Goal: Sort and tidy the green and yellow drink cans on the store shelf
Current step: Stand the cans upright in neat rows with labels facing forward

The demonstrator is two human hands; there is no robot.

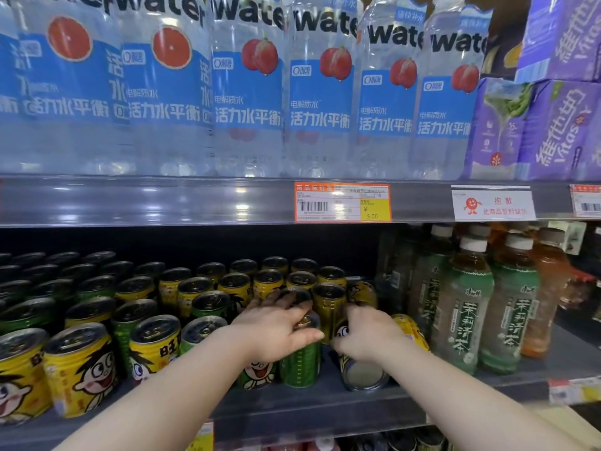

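Yellow cans (78,366) and green cans (201,330) with a cartoon face stand mixed in rows on the lower shelf (292,408). My left hand (276,327) lies over the top of an upright green can (300,366) at the front, fingers spread across its lid. My right hand (366,336) grips a yellow can (362,372) that lies tipped on its side, its silver base facing me. Another yellow can (411,333) lies tilted just right of that hand. Upright yellow cans (328,304) stand directly behind both hands.
Green tea bottles (461,307) stand close on the right of the cans. Above, a shelf rail with a price tag (343,203) carries tall water bottles (247,92) and purple cartons (553,125). A strip of bare shelf lies in front of the cans.
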